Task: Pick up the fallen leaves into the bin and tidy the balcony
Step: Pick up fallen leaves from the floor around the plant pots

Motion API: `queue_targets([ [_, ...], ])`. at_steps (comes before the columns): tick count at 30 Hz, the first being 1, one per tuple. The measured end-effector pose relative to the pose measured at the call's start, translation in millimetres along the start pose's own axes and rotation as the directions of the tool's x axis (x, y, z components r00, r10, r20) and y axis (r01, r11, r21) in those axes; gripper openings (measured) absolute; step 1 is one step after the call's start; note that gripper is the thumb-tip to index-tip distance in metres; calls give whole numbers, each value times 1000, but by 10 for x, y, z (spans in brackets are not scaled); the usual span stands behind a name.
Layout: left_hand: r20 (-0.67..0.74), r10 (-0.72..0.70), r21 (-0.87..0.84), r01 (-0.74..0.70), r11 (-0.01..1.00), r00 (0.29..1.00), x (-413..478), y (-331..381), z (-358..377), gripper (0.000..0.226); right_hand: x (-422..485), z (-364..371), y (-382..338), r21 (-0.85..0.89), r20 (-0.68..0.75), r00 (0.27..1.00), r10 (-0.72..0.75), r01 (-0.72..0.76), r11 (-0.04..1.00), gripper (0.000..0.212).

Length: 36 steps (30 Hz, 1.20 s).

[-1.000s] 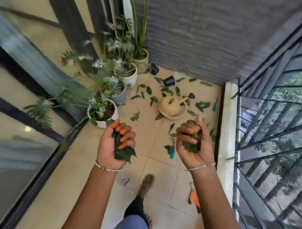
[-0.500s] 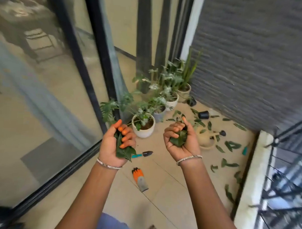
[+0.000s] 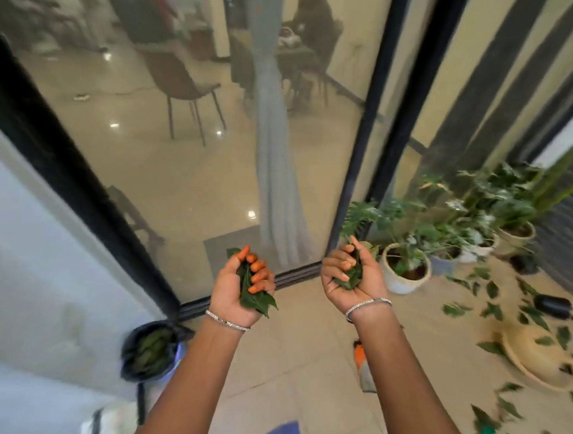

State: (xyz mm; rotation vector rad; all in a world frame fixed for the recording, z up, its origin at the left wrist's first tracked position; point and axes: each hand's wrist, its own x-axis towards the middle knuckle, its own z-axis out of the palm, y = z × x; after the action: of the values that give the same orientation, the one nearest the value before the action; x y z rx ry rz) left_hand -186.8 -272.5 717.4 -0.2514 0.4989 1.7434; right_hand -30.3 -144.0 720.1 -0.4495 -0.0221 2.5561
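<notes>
Glass door (image 3: 190,155): we see it fill the upper half of the view, with a dark frame and a grey curtain behind the pane.
Balcony floor (image 3: 307,341): we note pale tiles, with fallen leaves (image 3: 535,319) scattered on the right side.
Potted plants (image 3: 447,229): we find them in a row along the door's right end; the nearest white pot stands just beside the right hand.
Watering can (image 3: 540,358): we see it lying tipped on the tiles at lower right, among the leaves.
Bin (image 3: 150,350): we place it at lower left, lined in black and already holding green leaves, below and left of the left hand.
Left hand (image 3: 240,286): palm up, fingers curled closed over a bunch of leaves whose tips stick out at the heel of the palm.
Right hand (image 3: 349,276): palm up, fingers folded tight around a smaller wad of leaves, held level with the left and apart from it.
</notes>
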Motion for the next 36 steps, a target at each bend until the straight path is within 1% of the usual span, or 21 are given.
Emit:
queue_targets([
  [2, -30, 46, -27, -47, 999, 998, -195, 420, -274, 35, 206, 54, 476, -12, -3, 997, 73, -73, 997, 24],
  [4, -61, 84, -40, -86, 995, 995, -384, 762, -512, 38, 369, 61, 871, -15, -12, 993, 116, -116, 993, 20],
  [5, -81, 109, -51, -114, 992, 991, -501, 946, -649, 39, 458, 64, 1094, -19, -33, 989, 141, -142, 990, 22],
  [8, -143, 181, -65, -192, 979, 973, -824, 1429, -1045, 38, 663, 62, 1658, -13, -113, 973, 199, -202, 979, 34],
  [10, -200, 222, -82, -243, 967, 954, -1021, 1671, -1282, 36, 779, 30, 1964, -7, -141, 963, 230, -234, 972, 36],
  [13, -303, 271, -120, -318, 940, 914, -1241, 1949, -1608, 36, 927, -44, 2366, -4, -195, 934, 299, -306, 952, 36],
  [16, -382, 298, -161, -381, 911, 875, -1340, 2130, -1928, 32, 1093, -152, 2666, -50, -298, 903, 308, -337, 940, 37],
  [19, -461, 281, -190, -403, 895, 842, -1308, 2263, -2258, 35, 1331, -315, 2915, -64, -394, 862, 319, -372, 926, 29],
  [21, -537, 256, -184, -408, 894, 804, -1211, 2353, -2503, 36, 1541, -457, 3077, -83, -462, 828, 318, -397, 914, 23],
  [23, -617, 237, -160, -415, 896, 750, -1069, 2444, -2764, 36, 1771, -622, 3241, -106, -513, 791, 333, -444, 890, 20],
  [26, -737, 193, -128, -414, 901, 648, -809, 2592, -3162, 32, 2129, -895, 3446, -131, -584, 728, 360, -522, 843, 21],
  [29, -810, 179, -97, -429, 898, 559, -486, 2716, -3487, 27, 2526, -1151, 3612, -160, -669, 656, 349, -586, 794, 25],
  [32, -837, 178, -68, -422, 904, 517, -115, 2830, -3824, 27, 2934, -1420, 3739, -182, -738, 590, 327, -641, 746, 28],
  [34, -856, 146, -71, -392, 917, 496, 86, 2896, -4085, 26, 3162, -1582, 3783, -192, -770, 559, 308, -664, 723, 29],
  [36, -886, 96, -78, -351, 933, 454, 293, 2971, -4449, 24, 3410, -1813, 3842, -208, -801, 529, 280, -686, 698, 29],
])
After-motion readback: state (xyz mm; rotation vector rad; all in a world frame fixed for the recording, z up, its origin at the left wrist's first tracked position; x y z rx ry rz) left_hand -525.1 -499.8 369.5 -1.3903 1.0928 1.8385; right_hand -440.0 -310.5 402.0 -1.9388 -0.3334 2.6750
